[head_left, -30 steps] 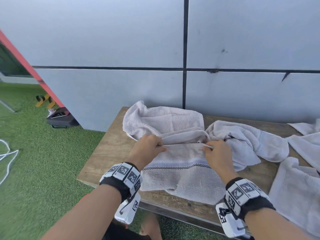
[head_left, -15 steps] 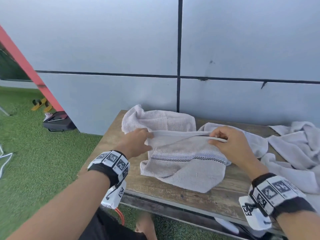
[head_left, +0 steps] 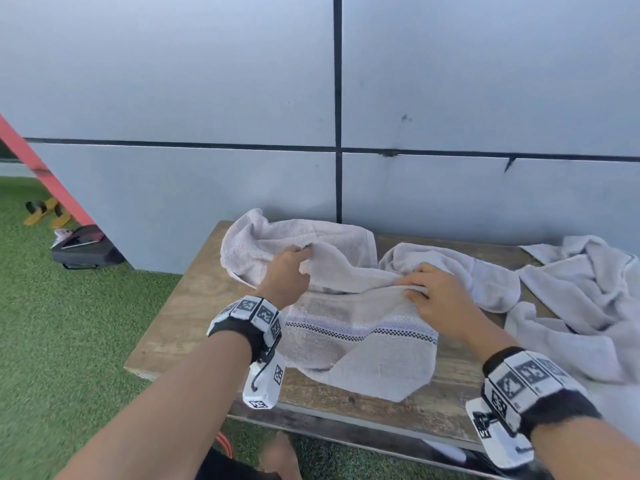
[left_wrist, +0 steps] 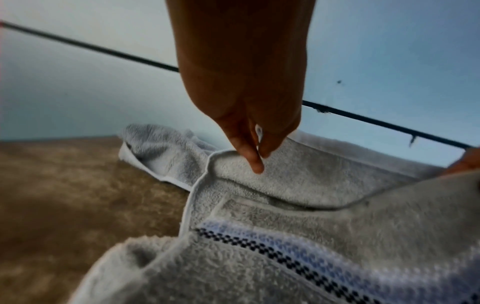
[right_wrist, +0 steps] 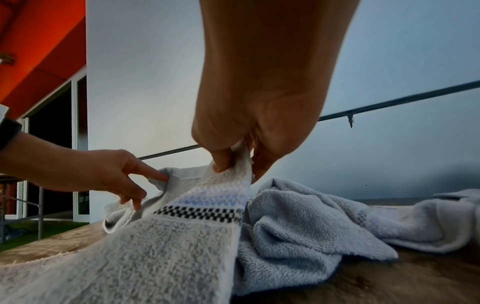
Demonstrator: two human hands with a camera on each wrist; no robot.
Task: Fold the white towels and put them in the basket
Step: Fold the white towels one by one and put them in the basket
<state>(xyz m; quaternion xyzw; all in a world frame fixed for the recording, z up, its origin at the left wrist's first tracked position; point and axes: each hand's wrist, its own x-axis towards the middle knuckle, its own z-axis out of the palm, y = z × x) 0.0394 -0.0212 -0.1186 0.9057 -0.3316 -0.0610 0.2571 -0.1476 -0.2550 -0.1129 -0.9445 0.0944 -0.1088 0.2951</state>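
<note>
A white towel [head_left: 360, 362] with a blue and black checked stripe lies crumpled on the wooden table [head_left: 180, 327], its near end close to the front edge. My left hand [head_left: 304, 254] pinches its hem at the far left; the left wrist view shows thumb and finger of that hand [left_wrist: 259, 162] closed on the hem of the towel [left_wrist: 285, 267]. My right hand [head_left: 412, 289] grips the towel's upper edge, and in the right wrist view this hand [right_wrist: 233, 168] has the fabric [right_wrist: 168, 257] bunched between thumb and fingers. No basket is in view.
More white towels lie loose to the right: one [head_left: 460, 271] just behind my right hand, and a heap [head_left: 581, 306] at the table's right end. A grey panelled wall [head_left: 450, 195] stands right behind the table. Green turf and a black case [head_left: 83, 251] are at left.
The towel edge that was stretched taut between both hands has gone slack. My left hand has reached farther toward the wall and my right hand has come down onto the towel.
</note>
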